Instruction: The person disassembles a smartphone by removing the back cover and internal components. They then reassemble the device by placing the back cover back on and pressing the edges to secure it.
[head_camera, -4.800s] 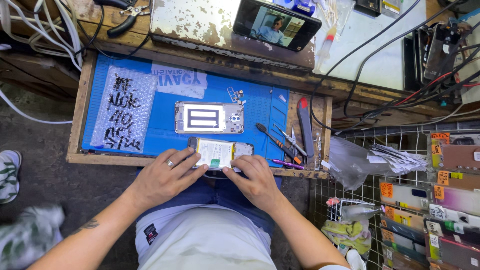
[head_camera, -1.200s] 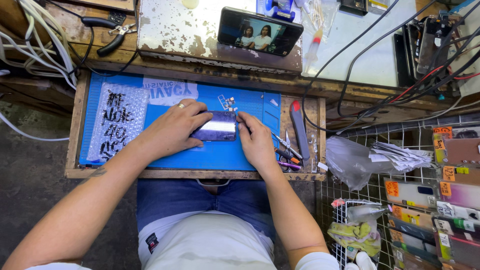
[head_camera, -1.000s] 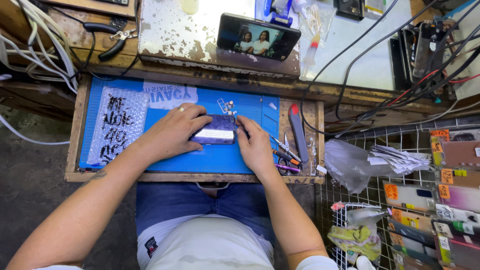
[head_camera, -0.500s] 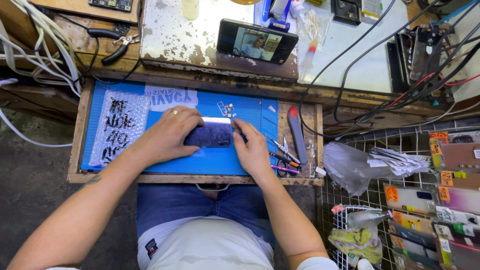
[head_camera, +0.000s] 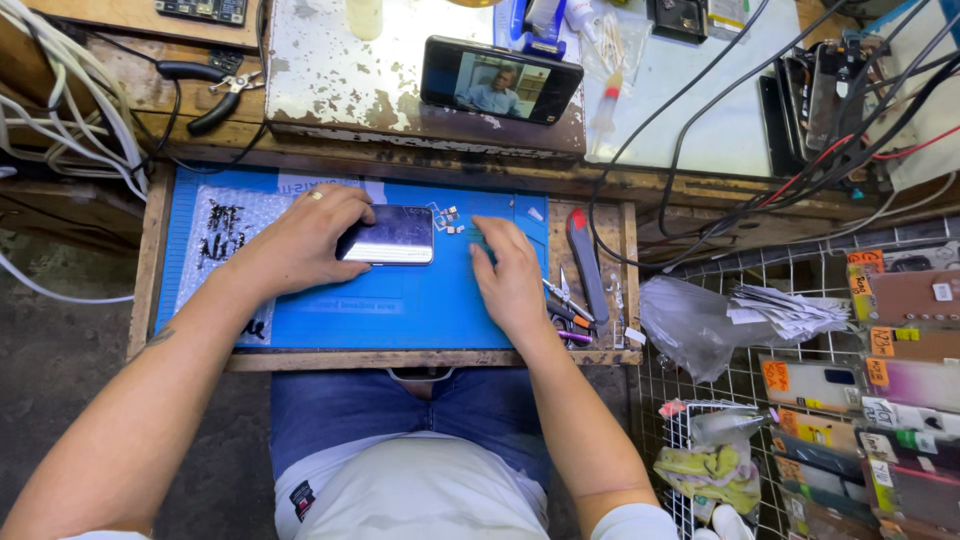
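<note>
The phone (head_camera: 388, 236) is lying flat, screen up, on the blue mat (head_camera: 400, 305) that is covering the wooden counter (head_camera: 420, 358); the left hand (head_camera: 305, 240) is resting over its left end, with the fingers (head_camera: 345, 212) curling along the upper edge and the thumb pressing at the lower left corner, so the hand is pinning the phone rather than lifting it; the right hand (head_camera: 510, 275) is lying on the mat just beside the phone's right end, apart from it, its fingers held close together and reaching toward a cluster of small parts (head_camera: 448, 218) near the phone's upper right corner; whether they are pinching anything cannot be told; hand tools (head_camera: 570, 300) are sitting just right of that hand; a second phone (head_camera: 500, 80) is standing propped behind the mat, its screen lit.
</note>
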